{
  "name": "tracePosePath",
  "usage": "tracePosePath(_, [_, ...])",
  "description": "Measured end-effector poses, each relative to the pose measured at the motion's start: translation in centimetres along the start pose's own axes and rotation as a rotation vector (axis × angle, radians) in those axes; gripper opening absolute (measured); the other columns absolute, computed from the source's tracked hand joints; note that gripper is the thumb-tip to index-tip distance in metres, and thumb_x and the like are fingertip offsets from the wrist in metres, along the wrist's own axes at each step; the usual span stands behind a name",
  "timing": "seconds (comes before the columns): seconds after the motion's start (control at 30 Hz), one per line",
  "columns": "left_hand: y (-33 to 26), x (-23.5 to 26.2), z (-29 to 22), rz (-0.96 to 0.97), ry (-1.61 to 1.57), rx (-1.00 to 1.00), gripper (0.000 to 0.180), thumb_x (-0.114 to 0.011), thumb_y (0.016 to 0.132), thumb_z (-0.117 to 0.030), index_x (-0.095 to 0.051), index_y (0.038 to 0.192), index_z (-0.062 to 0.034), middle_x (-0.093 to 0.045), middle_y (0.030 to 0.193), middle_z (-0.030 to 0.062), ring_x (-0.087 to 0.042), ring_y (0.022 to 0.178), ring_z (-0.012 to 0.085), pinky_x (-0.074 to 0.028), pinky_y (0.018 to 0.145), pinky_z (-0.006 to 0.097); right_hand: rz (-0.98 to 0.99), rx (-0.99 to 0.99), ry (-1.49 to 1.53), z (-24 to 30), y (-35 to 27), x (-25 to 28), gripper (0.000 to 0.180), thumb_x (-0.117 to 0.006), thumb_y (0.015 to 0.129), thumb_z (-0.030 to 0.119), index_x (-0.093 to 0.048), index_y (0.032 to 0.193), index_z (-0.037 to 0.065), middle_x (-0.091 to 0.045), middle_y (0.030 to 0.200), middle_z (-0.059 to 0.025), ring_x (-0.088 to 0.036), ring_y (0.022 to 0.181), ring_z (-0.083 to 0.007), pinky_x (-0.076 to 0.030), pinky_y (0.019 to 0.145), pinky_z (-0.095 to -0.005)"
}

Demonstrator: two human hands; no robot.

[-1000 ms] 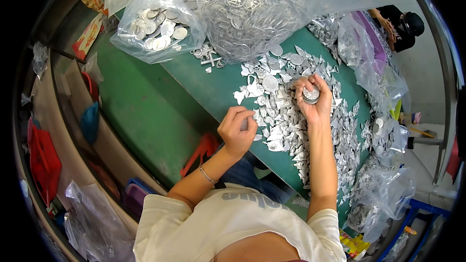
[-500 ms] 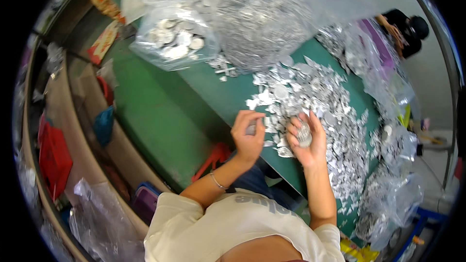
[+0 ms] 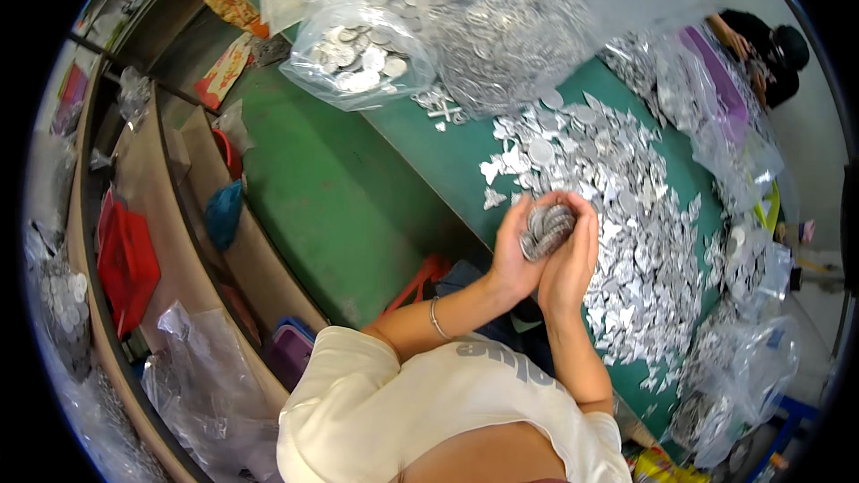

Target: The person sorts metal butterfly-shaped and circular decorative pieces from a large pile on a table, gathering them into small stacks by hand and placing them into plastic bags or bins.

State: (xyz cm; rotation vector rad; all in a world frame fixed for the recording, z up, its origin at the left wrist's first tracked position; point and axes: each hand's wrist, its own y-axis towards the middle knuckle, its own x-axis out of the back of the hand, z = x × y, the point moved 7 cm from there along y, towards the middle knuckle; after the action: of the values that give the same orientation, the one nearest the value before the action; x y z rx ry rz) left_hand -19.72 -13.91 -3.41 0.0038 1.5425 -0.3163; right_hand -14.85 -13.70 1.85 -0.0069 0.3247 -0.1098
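Several round silver metal discs [image 3: 548, 229] sit bunched in my two cupped hands, above the near edge of the green table [image 3: 420, 156]. My left hand [image 3: 514, 258] closes around them from the left, a thin bracelet on its wrist. From the right, my right hand [image 3: 570, 264] presses against the same discs, its fingers curled over the far side. Just beyond and to the right of my hands spreads a loose heap of small silver metal pieces [image 3: 644, 259], flat and of mixed shapes, some of them round.
A clear bag of round discs [image 3: 362, 58] stands at the far left of the table, beside a large bag of metal pieces [image 3: 506, 36]. More bags [image 3: 716, 367] line the right side. Shelving with a red bin [image 3: 125, 259] is at left. Another person [image 3: 769, 54] is at far right.
My hands have come together around the discs; before, they were apart, the right one holding discs and the left one near a disc. The whole view has shifted slightly.
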Motion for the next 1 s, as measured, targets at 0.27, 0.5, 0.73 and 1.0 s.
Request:
tracePosePath(0.27, [0.0,-0.2,0.4,-0.122,-0.082,0.131,0.040,-0.045,0.087,-0.036,-0.049,0.119,-0.0115,-0.052,0.116,0.0108,-0.048,0.109,0.0234,-0.036,0.094,0.038,0.018,0.349,-0.366,1.1,0.0,1.7,0.028,-0.031,0.093,0.014,-0.050,0.105,-0.002,-0.044,0.118,-0.0135,-0.041,0.113,-0.0211,-0.029,0.098,-0.0340])
tracePosePath(0.5, [-0.2,0.5,-0.6,-0.168,-0.380,0.196,0.024,-0.051,0.086,-0.022,-0.053,0.104,-0.0052,-0.050,0.110,0.0140,-0.051,0.097,0.0253,-0.048,0.070,0.030,-0.091,0.352,-0.405,1.0,-1.2,3.4,0.020,-0.036,0.091,0.010,-0.050,0.098,-0.002,-0.048,0.106,-0.0123,-0.045,0.102,-0.0206,-0.033,0.091,-0.0317])
tracePosePath(0.73, [-2.2,0.5,-7.5,-0.213,-0.181,0.015,0.023,-0.056,0.082,-0.018,-0.052,0.100,-0.0037,-0.050,0.099,0.0132,-0.050,0.088,0.0248,-0.045,0.064,0.028,-0.006,0.215,-0.386,-1.3,-1.7,4.7,0.016,-0.040,0.090,0.007,-0.052,0.092,-0.003,-0.049,0.098,-0.0102,-0.046,0.094,-0.0178,-0.035,0.087,-0.0279])
tracePosePath(1.0, [-1.6,2.8,-18.6,-0.419,-0.079,-0.417,0.025,-0.053,0.071,-0.006,-0.050,0.095,-0.0071,-0.051,0.088,0.0111,-0.051,0.079,0.0244,-0.045,0.057,0.030,0.018,0.247,-0.458,-2.2,-2.4,5.0,0.008,-0.046,0.085,-0.002,-0.053,0.089,-0.002,-0.048,0.099,-0.0077,-0.046,0.093,-0.0158,-0.035,0.085,-0.0256])
